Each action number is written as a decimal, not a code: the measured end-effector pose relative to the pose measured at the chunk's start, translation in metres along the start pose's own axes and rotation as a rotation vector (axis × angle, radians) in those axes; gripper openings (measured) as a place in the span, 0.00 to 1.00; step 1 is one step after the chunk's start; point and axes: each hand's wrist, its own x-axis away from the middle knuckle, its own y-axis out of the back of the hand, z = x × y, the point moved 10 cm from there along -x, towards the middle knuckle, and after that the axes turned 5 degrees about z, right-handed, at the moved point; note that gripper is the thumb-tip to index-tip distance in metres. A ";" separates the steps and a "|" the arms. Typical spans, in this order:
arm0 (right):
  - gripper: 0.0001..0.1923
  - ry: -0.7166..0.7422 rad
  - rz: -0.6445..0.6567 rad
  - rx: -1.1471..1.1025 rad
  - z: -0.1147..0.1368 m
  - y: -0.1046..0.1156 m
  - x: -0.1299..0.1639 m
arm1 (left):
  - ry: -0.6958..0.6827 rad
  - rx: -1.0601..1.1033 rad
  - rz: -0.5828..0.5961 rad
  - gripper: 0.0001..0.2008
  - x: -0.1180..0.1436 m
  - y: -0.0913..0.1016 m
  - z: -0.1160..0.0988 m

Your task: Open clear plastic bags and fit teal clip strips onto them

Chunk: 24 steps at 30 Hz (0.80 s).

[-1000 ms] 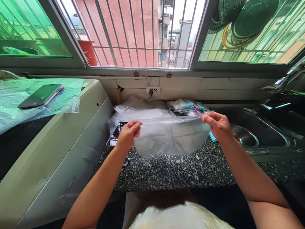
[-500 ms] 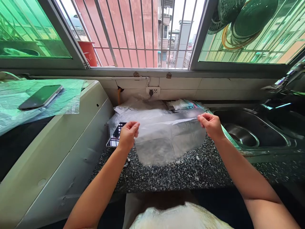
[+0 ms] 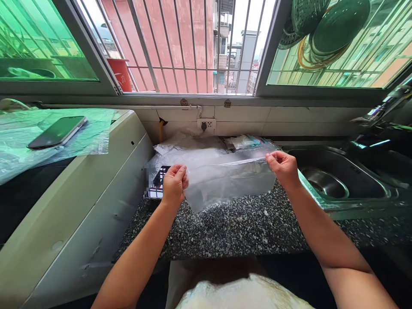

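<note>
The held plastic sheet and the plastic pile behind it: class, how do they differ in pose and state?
The plastic sheet is held between the left hand and right hand; the plastic pile lies on the counter. The plastic sheet is spread fairly smooth, whereas the plastic pile is crumpled. Both look pale and translucent.

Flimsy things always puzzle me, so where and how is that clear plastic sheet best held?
The clear plastic sheet is probably best pinched at opposite edges, from left and right, as the left hand and right hand do: it's thin and limp, drooping below them.
</note>
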 end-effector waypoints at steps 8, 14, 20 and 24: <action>0.16 0.045 -0.010 0.019 0.000 0.001 -0.001 | -0.087 0.026 -0.043 0.15 0.001 0.006 -0.011; 0.15 0.039 0.012 0.055 -0.013 -0.007 -0.008 | -0.085 0.000 -0.050 0.16 -0.006 0.004 -0.008; 0.15 0.026 -0.003 0.116 -0.028 -0.010 -0.018 | -0.025 -0.080 -0.044 0.14 -0.021 -0.003 0.009; 0.13 0.111 -0.029 0.133 -0.016 -0.002 -0.014 | -0.102 -0.191 -0.043 0.12 -0.023 0.006 0.012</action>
